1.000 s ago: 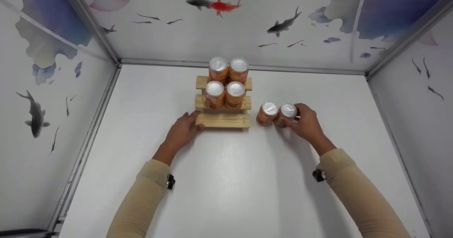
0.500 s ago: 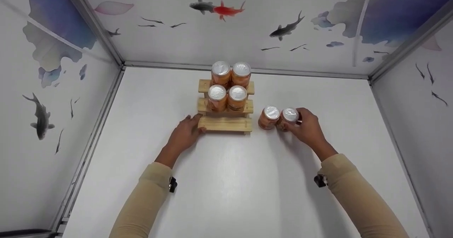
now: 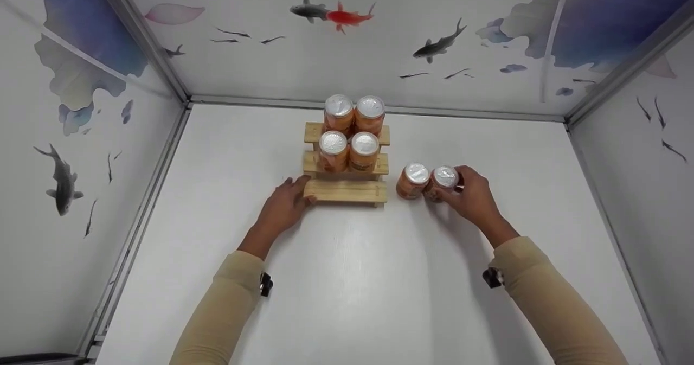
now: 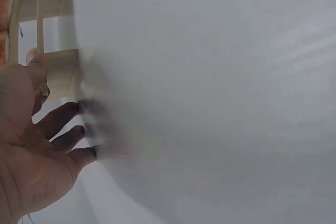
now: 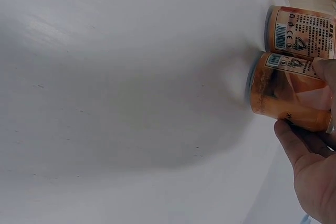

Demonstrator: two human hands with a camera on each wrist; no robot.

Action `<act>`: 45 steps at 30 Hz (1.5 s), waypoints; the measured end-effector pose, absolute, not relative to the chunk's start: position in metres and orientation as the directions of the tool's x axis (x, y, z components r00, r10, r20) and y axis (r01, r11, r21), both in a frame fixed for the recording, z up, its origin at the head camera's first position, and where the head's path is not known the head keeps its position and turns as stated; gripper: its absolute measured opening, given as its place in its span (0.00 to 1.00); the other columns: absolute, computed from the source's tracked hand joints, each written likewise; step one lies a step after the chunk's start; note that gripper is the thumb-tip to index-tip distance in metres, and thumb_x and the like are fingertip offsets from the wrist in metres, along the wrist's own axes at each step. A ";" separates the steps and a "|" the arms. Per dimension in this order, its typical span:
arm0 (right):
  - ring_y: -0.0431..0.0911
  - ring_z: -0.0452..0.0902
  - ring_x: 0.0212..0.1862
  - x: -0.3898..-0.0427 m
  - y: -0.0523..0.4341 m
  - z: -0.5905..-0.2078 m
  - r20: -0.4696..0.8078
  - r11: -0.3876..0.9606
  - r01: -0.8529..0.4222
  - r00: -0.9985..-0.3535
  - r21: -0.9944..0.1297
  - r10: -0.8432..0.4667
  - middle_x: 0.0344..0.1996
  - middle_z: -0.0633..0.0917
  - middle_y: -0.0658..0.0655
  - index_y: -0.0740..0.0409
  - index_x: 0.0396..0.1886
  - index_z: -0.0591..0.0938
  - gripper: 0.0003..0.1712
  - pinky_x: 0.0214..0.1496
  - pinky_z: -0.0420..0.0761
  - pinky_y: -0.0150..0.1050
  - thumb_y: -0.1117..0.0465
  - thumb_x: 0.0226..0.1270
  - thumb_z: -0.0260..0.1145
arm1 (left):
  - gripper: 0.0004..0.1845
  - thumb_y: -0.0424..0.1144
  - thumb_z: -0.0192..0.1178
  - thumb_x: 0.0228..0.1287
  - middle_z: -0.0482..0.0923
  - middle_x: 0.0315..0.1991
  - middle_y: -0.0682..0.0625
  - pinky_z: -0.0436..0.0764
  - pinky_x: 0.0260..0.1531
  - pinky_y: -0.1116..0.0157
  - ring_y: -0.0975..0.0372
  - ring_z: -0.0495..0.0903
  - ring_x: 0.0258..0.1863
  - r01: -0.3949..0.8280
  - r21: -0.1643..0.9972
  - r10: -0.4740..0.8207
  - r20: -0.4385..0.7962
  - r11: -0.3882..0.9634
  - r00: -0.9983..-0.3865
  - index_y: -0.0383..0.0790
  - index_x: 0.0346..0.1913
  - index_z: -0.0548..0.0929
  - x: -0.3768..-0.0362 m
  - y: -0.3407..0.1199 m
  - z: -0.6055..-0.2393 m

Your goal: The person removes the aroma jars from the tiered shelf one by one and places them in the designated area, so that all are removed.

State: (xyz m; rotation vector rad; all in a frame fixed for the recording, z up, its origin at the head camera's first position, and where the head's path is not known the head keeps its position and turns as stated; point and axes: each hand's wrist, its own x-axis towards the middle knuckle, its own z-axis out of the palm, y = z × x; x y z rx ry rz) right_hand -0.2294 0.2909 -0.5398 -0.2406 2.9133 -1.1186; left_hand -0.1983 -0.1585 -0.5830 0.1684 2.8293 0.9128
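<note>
Pinching an upright can (image 5: 286,90) with the right hand (image 3: 476,194), the nearer one.
Gripping the wooden rack (image 3: 347,191), left of that hand beyond a second can (image 3: 413,181), with the left hand (image 3: 282,205).

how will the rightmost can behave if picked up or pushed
The rightmost can will probably stay stiff, its round wall showing no dents; on its side, that wall would likely let it roll. Pushed left, it may nudge the neighbouring can beside it.
</note>
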 end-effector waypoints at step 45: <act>0.58 0.83 0.56 -0.227 0.293 -0.542 0.064 0.700 -0.155 -0.986 -0.697 -0.154 0.53 0.83 0.66 0.67 0.60 0.75 0.32 0.57 0.86 0.53 0.58 0.60 0.78 | 0.33 0.58 0.60 0.71 0.71 0.72 0.40 0.64 0.74 0.38 0.41 0.62 0.77 0.088 0.615 0.167 -0.072 0.784 -0.983 0.52 0.75 0.68 -0.198 -0.158 -0.581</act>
